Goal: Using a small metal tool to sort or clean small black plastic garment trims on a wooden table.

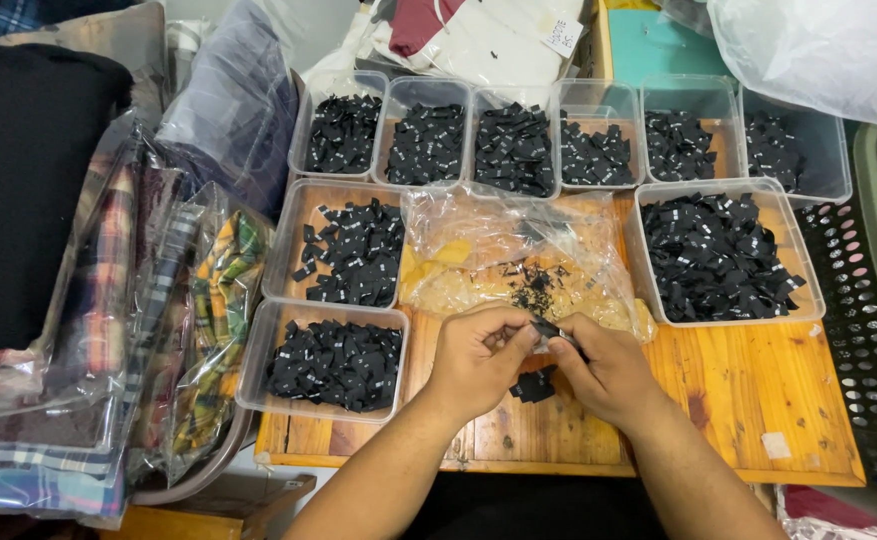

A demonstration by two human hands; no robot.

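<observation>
My left hand [475, 358] and my right hand [606, 368] meet over the front middle of a wooden table [738, 385]. Both pinch a small black fabric label [545, 329] between their fingertips. A small heap of the same black labels [532, 385] lies on the wood just below the hands. Right behind them sits a crumpled clear plastic bag [518, 255] with a few loose labels on it.
Several clear trays of black labels ring the bag: a back row [514, 150], two at the left [350, 252] [331, 362], a larger one at the right [718, 255]. Bagged plaid garments [118, 300] are stacked left. A black perforated basket [863, 340] stands right.
</observation>
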